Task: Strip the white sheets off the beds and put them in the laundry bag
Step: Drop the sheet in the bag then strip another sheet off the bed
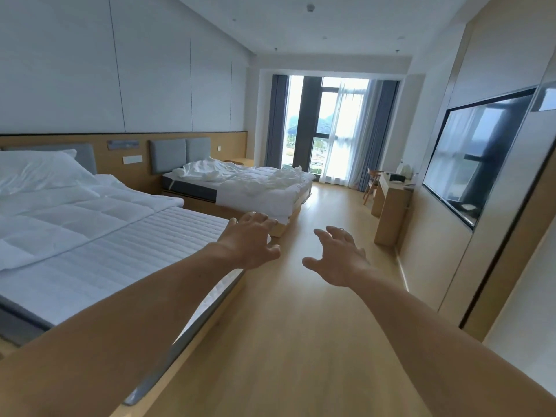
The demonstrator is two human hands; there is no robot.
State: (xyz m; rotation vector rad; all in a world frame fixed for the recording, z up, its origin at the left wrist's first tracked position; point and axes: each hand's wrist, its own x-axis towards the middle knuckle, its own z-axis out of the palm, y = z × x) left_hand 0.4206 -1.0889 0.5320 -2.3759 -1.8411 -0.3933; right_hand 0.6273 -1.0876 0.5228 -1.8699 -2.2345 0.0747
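Head view takes in two beds. The near bed at left has its ribbed mattress bare at the foot, with a white quilt folded back toward one pillow. The far bed, by the window, is heaped with rumpled white sheets. Two hands reach out over the wood floor: left hand and right hand, both spread and holding nothing. One TV hangs on the right wall, with one table and one chair beyond it.
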